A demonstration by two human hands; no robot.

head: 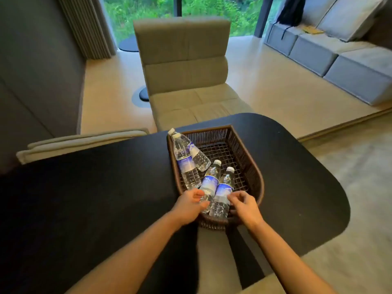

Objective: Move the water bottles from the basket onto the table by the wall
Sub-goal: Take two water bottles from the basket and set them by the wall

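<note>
A dark wicker basket (250, 164) stands on the black table (106, 187) and holds several clear water bottles with blue labels and white caps. Two of them (186, 164) (200, 159) lie against the basket's far left wall. Two more lie side by side at the near end. My left hand (188, 206) has its thumb and fingers wrapped around the base of the near left bottle (209, 182), which still lies in the basket. My right hand (244, 205) hovers with curled, spread fingers against the side of the near right bottle (222, 194), not closed around it.
A beige lounge chair (186, 81) stands just beyond the table. A second beige cushion edge (80, 141) lies at the table's left. A grey sofa (339, 60) with a black backpack (292, 11) is at the far right. A dark wall runs along the left.
</note>
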